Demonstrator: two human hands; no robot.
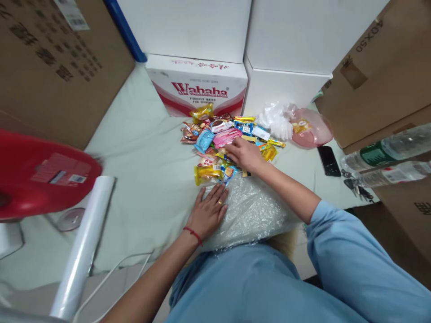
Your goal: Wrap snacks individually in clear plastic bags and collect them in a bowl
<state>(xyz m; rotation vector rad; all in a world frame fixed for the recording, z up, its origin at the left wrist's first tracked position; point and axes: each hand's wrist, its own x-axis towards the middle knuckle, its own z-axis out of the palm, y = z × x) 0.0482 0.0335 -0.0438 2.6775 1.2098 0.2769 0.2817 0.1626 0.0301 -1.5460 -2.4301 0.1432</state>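
My left hand [210, 208] lies flat, fingers stretched out, on the left side of a clear plastic bag [256, 213] at the table's front edge. Just beyond its fingertips is a yellow snack packet [207, 174]. Over the heap of small wrapped snacks, my right hand [245, 154] is bent with its fingers together and pointing down into the packets. What its fingertips pinch, if anything, is hidden. A pink packet [227, 137] lies right by those fingers, with a light blue packet [204, 141] to its left and a dark blue one [243, 128] behind.
A Wahaha carton [202, 85] and white boxes [286, 89] stand behind the heap. To the right are a pink bowl [314, 134], a phone [329, 160], keys [358, 188] and plastic bottles [377, 153]. On the left are a white film roll [84, 242] and a red object [50, 175].
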